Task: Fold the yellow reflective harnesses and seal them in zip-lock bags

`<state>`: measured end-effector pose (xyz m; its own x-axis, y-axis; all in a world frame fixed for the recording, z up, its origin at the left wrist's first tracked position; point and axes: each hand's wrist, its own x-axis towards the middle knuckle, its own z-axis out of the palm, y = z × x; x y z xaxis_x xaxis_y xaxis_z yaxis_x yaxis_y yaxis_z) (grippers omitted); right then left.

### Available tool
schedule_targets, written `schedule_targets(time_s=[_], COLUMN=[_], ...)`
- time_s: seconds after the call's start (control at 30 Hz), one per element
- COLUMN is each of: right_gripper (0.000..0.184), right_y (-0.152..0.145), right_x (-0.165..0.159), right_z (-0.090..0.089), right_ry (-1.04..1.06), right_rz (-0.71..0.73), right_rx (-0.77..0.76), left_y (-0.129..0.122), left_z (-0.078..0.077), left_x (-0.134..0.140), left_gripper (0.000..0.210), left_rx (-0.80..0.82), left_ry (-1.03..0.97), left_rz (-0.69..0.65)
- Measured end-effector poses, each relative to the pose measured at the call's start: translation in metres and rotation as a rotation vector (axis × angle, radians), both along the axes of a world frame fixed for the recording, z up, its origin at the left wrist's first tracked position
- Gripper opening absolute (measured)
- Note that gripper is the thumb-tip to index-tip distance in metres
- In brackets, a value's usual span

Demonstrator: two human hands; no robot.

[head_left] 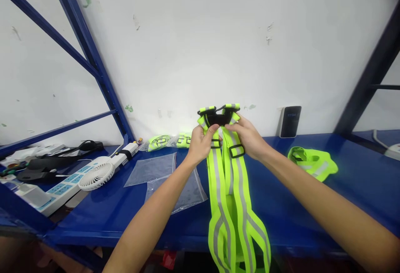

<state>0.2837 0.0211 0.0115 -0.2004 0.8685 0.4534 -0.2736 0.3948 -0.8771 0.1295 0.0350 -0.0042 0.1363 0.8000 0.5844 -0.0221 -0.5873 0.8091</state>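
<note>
A neon-yellow reflective vest [242, 181] made of straps with grey stripes hangs in front of me, its lower loops dropping past the shelf's front edge. My left hand [202, 139] pinches its upper left part, thumb on the black piece [218, 118] at the top. On the other side my right hand [246, 137] grips the upper right part, thumb also near that black piece. Black slide buckles [236, 151] sit on the straps just below the hands. Most fingers are hidden behind the straps.
Flat clear plastic bags [181, 189] lie left of the vest on the blue shelf [93, 219]. Bagged neon straps [158, 142] rest by the wall. Another neon bundle [315, 162] lies right, near an upright dark-screened device [290, 121]. A white fan [96, 176] and power strip [64, 187] are left.
</note>
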Motion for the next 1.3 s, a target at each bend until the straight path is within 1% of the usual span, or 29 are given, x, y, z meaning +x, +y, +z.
schedule_targets(time_s=[0.07, 0.13, 0.23, 0.33, 0.43, 0.53, 0.63, 0.7, 0.77, 0.87, 0.93, 1.0, 1.1, 1.2, 1.3], right_gripper=[0.039, 0.042, 0.037, 0.031, 0.031, 0.029, 0.028, 0.029, 0.03, 0.029, 0.03, 0.033, 0.038, 0.04, 0.04], right_y=[-0.002, -0.004, -0.003, 0.003, 0.01, 0.014, 0.013, 0.011, 0.009, 0.006, 0.004, 0.002, 0.0, 0.001, 0.004], right_x=[0.001, 0.001, 0.001, 0.005, 0.01, 0.014, 0.013, 0.01, 0.006, 0.0, -0.004, -0.006, -0.009, -0.01, -0.009], right_z=[-0.004, -0.009, -0.017, -0.028, -0.041, -0.053, -0.062, -0.067, -0.072, -0.081, -0.087, -0.09, -0.091, -0.092, -0.096], right_ry=[-0.002, -0.003, -0.006, -0.053, -0.09, -0.067, -0.058, -0.055, -0.071, -0.127, -0.156, -0.165, -0.14, -0.083, -0.075], right_rz=[0.121, 0.167, 0.163, 0.146, 0.091, 0.11, 0.05, -0.005, -0.071, -0.249, -0.327, -0.333, -0.274, -0.202, -0.207], right_rx=[-0.049, -0.084, -0.095, -0.048, -0.014, -0.034, -0.055, -0.06, -0.037, 0.067, 0.13, 0.155, 0.124, 0.057, 0.074], left_y=[0.003, 0.006, 0.011, 0.014, 0.014, 0.011, 0.008, 0.008, 0.008, 0.01, 0.012, 0.015, 0.017, 0.016, 0.013], left_z=[-0.007, -0.016, -0.029, -0.037, -0.041, -0.043, -0.046, -0.05, -0.054, -0.062, -0.067, -0.072, -0.076, -0.075, -0.074], left_x=[-0.001, -0.002, -0.006, -0.009, -0.009, -0.007, -0.006, -0.005, -0.004, -0.001, 0.001, 0.003, 0.004, 0.005, 0.007], left_gripper=[0.049, 0.051, 0.051, 0.052, 0.045, 0.041, 0.041, 0.043, 0.042, 0.036, 0.033, 0.032, 0.032, 0.032, 0.031], left_rx=[-0.054, -0.129, -0.218, -0.258, -0.322, -0.397, -0.421, -0.399, -0.354, -0.263, -0.204, -0.139, -0.069, -0.132, -0.233], left_ry=[-0.034, -0.06, -0.081, -0.1, -0.162, -0.23, -0.196, -0.134, -0.101, -0.106, -0.102, -0.108, -0.147, -0.168, -0.199], left_rz=[-0.014, -0.072, -0.175, -0.203, -0.249, -0.316, -0.362, -0.342, -0.261, -0.11, -0.05, -0.006, 0.032, -0.025, -0.04])
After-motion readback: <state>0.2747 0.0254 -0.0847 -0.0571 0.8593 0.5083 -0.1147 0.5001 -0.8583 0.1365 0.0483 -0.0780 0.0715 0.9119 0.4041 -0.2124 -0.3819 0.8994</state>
